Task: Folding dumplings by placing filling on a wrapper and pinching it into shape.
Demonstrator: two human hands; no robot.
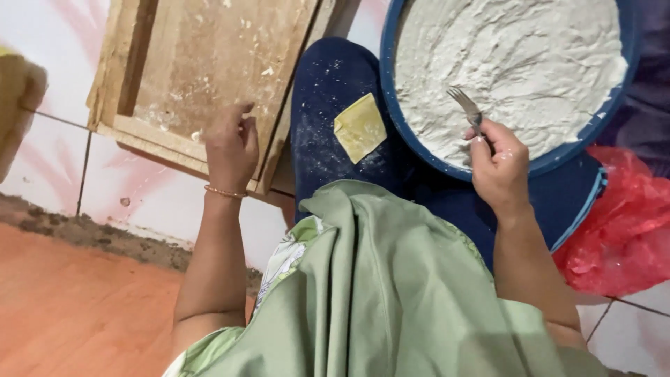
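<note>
My right hand (497,165) grips a metal fork (465,107) whose tines point into the flour (509,63) that fills a big blue basin (391,91). The basin rests on my lap against my dark blue trousers (328,105). A small square yellow piece of dough (359,127) lies on my knee just left of the basin. My left hand (231,148) rests with curled fingers on the lower edge of a floury wooden board (209,63), with a thin bracelet at the wrist. It holds nothing that I can see.
A red plastic bag (621,223) lies at the right under the basin. A green cloth (391,293) covers my lap. White and pink floor tiles (56,167) surround the board, with an orange floor (77,307) at lower left.
</note>
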